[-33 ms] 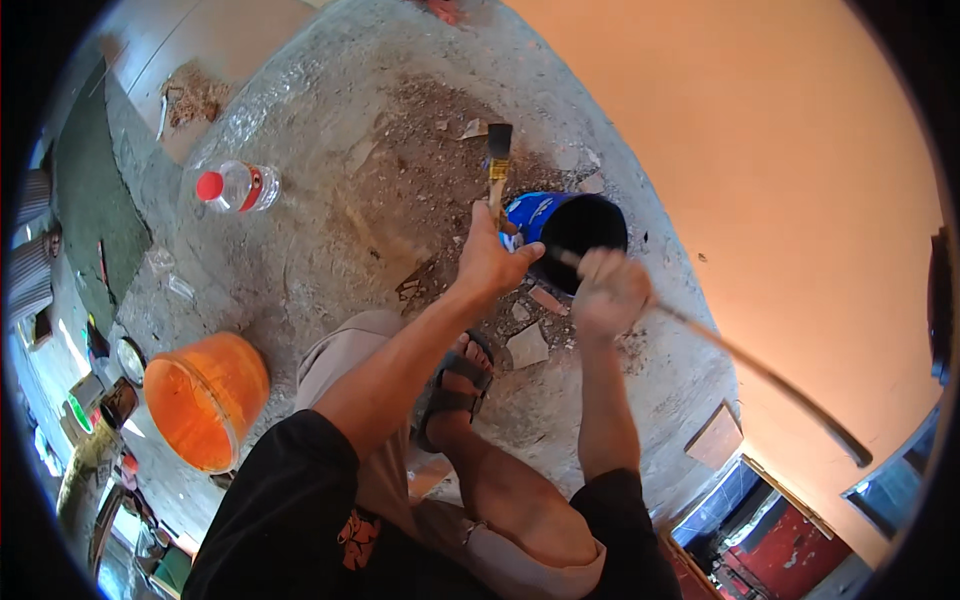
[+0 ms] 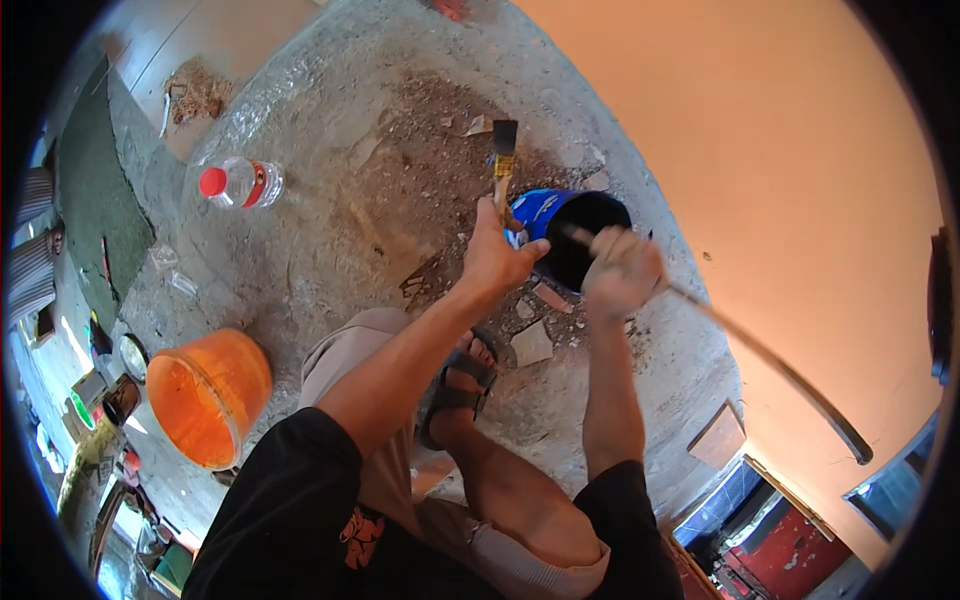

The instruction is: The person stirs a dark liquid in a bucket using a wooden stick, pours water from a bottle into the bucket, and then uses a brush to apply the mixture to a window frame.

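My left hand (image 2: pixel 493 250) grips a paintbrush (image 2: pixel 503 160) with dark bristles and a pale wooden handle. Its bristles point away from me. The same hand rests against the side of a blue tin bucket (image 2: pixel 541 206), its thumb near the rim. The bucket leans with its dark mouth toward the right; what it contains cannot be made out. In my closed right hand (image 2: pixel 625 273), slightly blurred, is a long thin stick (image 2: pixel 770 360). One end reaches into the bucket's mouth, while the long curved-looking rest slants out to the lower right.
Dirt and broken tile pieces (image 2: pixel 531 344) surround the bucket on the concrete floor. An orange wall (image 2: pixel 800 180) rises at the right. Leftward are a clear plastic bottle (image 2: pixel 248 184) with a red cap and an orange bucket (image 2: pixel 238 365). My sandalled foot (image 2: pixel 463 385) stands close by.
My right hand has shifted slightly away from me and to the right with the stick. The left hand keeps its hold on the paintbrush beside the bucket.
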Demonstrator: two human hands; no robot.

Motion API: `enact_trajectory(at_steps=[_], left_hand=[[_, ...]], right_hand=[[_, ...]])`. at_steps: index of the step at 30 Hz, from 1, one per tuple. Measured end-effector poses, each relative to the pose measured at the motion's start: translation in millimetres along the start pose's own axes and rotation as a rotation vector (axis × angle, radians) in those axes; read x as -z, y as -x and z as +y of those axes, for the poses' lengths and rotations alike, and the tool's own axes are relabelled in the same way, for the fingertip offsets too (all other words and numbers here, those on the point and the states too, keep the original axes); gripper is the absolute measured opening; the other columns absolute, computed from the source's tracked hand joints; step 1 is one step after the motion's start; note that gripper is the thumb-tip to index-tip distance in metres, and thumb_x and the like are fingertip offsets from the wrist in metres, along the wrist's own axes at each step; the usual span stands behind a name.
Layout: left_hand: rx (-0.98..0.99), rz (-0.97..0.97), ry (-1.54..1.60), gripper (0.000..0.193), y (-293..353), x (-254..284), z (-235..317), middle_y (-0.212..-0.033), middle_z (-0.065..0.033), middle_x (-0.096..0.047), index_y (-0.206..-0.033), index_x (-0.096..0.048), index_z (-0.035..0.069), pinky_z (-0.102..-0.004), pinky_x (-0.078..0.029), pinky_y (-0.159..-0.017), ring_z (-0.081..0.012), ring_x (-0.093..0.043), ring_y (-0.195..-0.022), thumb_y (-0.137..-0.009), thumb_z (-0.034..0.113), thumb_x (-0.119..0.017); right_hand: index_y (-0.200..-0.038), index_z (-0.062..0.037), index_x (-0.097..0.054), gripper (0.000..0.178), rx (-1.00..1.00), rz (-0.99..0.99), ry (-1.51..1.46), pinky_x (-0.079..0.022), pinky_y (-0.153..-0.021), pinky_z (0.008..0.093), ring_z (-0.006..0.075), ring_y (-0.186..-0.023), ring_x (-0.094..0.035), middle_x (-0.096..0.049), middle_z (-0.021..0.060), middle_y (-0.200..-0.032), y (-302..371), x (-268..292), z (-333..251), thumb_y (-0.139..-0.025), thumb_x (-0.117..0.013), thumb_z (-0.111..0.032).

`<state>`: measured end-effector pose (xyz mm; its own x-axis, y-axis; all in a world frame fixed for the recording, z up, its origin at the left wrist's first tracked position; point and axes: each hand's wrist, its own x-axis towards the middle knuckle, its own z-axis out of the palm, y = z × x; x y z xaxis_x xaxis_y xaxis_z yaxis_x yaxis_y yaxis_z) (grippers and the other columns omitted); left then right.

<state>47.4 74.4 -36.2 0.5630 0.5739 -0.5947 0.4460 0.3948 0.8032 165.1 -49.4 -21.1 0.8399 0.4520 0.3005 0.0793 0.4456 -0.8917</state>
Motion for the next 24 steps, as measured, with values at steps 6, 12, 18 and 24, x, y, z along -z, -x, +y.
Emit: enact_trajectory(at_steps=[6, 12, 18, 24], left_hand=[[0.004, -0.001, -0.025, 0.06, -1, -1, 2, -0.108, -0.0124, -0.06, -0.116, -0.038, 0.008, -0.045, -0.048, -0.09, -0.0322, -0.062, -0.105, -0.076, 0.015, -0.083], [0.079, -0.043, 0.019, 0.057, -3, -2, -1, -0.105, -0.0129, -0.059, -0.113, -0.04, 0.006, -0.0419, -0.047, -0.089, -0.0289, -0.06, -0.099, -0.076, 0.013, -0.083], [-0.009, -0.056, 0.096, 0.054, -5, -2, -5, -0.107, -0.0106, -0.053, -0.111, -0.042, 0.007, -0.0403, -0.044, -0.09, -0.0211, -0.05, -0.102, -0.077, 0.013, -0.084], [-0.124, 0.01, 0.034, 0.052, -11, -3, -10, -0.103, -0.0102, -0.051, -0.111, -0.043, 0.006, -0.0398, -0.046, -0.084, -0.0211, -0.05, -0.095, -0.078, 0.015, -0.083]], right_hand=[[-0.065, -0.0099, -0.029, 0.035, 0.217, 0.037, 0.373, -0.029, -0.047, 0.0333, 0.0144, -0.05, -0.028, -0.03, 0.0007, -0.058, -3, 6, 0, -0.095, -0.047, -0.008], [-0.066, -0.0121, -0.033, 0.032, 0.151, 0.118, 0.371, -0.03, -0.05, 0.0338, 0.0147, -0.048, -0.03, -0.031, 0.0012, -0.054, 19, 8, 0, -0.096, -0.042, -0.017], [-0.063, -0.0138, -0.03, 0.036, 0.181, -0.002, 0.14, -0.026, -0.049, 0.0334, 0.0131, -0.048, -0.027, -0.03, -0.0001, -0.053, 10, -3, -11, -0.095, -0.045, -0.018], [-0.062, -0.0154, -0.029, 0.038, 0.26, 0.064, 0.212, -0.029, -0.048, 0.0342, 0.0148, -0.047, -0.026, -0.029, 0.0015, -0.052, 18, 12, -1, -0.097, -0.041, -0.022]])
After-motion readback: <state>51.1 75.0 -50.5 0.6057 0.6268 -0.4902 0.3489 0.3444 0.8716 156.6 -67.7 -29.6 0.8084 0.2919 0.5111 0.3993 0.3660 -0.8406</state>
